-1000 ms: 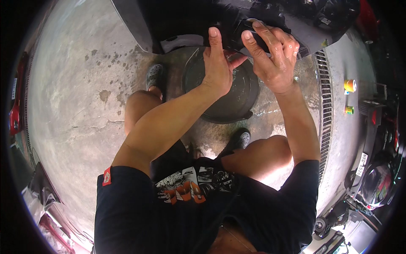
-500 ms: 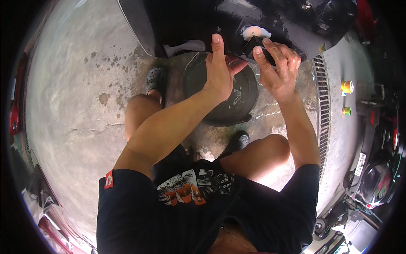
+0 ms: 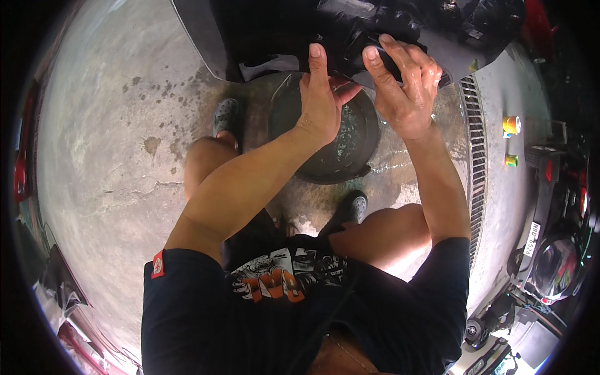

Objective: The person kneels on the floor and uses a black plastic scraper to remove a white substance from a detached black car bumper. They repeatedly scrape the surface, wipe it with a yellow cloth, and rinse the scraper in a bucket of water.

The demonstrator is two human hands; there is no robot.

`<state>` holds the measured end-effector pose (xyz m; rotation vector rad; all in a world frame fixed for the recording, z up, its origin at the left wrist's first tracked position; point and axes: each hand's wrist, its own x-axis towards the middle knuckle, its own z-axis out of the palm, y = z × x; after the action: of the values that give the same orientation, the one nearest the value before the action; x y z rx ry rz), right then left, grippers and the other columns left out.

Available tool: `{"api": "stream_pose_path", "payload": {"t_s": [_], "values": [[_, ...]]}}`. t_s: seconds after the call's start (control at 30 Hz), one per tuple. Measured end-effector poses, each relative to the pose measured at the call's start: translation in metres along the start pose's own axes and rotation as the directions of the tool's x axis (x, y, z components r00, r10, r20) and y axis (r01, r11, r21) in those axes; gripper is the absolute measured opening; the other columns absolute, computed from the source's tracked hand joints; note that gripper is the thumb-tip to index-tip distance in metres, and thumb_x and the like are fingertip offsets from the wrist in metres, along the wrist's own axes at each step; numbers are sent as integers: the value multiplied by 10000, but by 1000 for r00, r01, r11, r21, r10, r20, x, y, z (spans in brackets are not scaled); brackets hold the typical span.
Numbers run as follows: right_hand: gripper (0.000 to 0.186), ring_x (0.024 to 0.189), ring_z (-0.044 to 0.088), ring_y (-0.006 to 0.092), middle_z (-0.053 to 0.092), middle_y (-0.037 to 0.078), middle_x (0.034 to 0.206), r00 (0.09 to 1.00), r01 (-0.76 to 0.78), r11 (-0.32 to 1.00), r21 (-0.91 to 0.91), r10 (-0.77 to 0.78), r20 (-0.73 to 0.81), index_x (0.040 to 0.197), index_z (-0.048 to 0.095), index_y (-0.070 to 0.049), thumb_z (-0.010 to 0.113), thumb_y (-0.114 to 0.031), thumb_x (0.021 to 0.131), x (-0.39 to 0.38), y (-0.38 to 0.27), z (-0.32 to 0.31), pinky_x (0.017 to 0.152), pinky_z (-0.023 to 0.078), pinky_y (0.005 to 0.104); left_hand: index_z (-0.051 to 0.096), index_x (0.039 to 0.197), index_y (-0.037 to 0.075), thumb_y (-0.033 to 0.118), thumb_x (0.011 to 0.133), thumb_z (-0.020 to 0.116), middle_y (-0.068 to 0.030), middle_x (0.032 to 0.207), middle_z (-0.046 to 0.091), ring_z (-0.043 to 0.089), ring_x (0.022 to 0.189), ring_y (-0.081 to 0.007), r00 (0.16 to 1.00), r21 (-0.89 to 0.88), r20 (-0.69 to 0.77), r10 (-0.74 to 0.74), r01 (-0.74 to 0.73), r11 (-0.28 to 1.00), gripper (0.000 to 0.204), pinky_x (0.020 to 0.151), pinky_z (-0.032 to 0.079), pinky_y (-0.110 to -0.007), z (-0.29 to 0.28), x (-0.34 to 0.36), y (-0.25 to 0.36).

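Concrete floor (image 3: 100,156): block (image 3: 389,60) on panel (image 3: 269,31)

Panel position: ahead of the body, across the top of the view, long near edge running left to right. Block position: on the panel's face, beneath the fingers of the right hand (image 3: 409,87), which is the nearer hand. Right hand: curled, thumb on the block's left side, block held. The block's long axis is mostly covered and cannot be told.

Left hand (image 3: 322,103): left of the block, part-open, thumb extended over the panel's near edge, fingers below it. Whether they pinch the edge cannot be told.

Surface: panel dark and glossy. Basin (image 3: 337,177), round, stands on the floor below the near edge.

Room: slotted grate (image 3: 476,175) along the right; yellow can (image 3: 512,125) and green can (image 3: 512,160) beyond it.
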<state>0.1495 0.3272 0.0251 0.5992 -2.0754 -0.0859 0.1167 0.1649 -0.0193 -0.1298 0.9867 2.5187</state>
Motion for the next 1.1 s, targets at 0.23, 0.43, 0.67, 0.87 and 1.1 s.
{"api": "stream_pose_path", "payload": {"t_s": [0.23, 0.43, 0.67, 0.87, 1.1], "values": [[494, 1113, 641, 248, 714, 33, 1338, 1000, -20, 1000, -7, 20, 23, 1278, 794, -201, 745, -59, 807, 0, 1, 5, 923, 465, 382, 613, 1369, 136, 842, 1004, 448, -20, 1236, 700, 653, 1079, -168, 1000, 20, 19, 17, -18, 1000, 812, 995, 590, -436, -2, 0, 1], [492, 1111, 640, 235, 714, 30, 1342, 996, 29, 1000, -6, -29, -80, 1262, 800, -211, 745, -57, 797, -4, 0, 7, 921, 460, 365, 633, 1317, 138, 822, 1010, 468, -9, 1168, 699, 658, 991, -158, 1000, -12, -1, 30, -30, 999, 768, 991, 604, -438, -2, 4, 0], [456, 1117, 641, 225, 720, 18, 1337, 999, 7, 1000, 15, -7, -41, 1257, 813, -205, 758, -103, 817, 0, -3, 4, 928, 464, 378, 622, 1332, 113, 800, 1015, 494, -36, 1173, 703, 681, 1083, -194, 1000, -19, -22, -8, 8, 1000, 768, 1009, 604, -447, -7, 5, -2], [457, 1111, 642, 233, 716, 16, 1345, 997, -16, 999, -35, 18, 72, 1296, 796, -216, 743, -121, 852, 6, 0, -1, 949, 468, 376, 594, 1380, 108, 830, 998, 480, -57, 1248, 680, 677, 1096, -190, 996, -41, 77, 34, -31, 999, 825, 1029, 580, -439, -3, 0, -1], [456, 1106, 640, 237, 714, 36, 1345, 993, -9, 1000, -2, 9, -115, 1254, 804, -232, 713, -73, 837, 1, 3, 6, 909, 480, 392, 623, 1329, 109, 823, 1000, 489, -38, 1158, 711, 686, 1018, -174, 999, -17, 9, 31, -31, 999, 797, 990, 603, -417, -4, 2, -2]]}}
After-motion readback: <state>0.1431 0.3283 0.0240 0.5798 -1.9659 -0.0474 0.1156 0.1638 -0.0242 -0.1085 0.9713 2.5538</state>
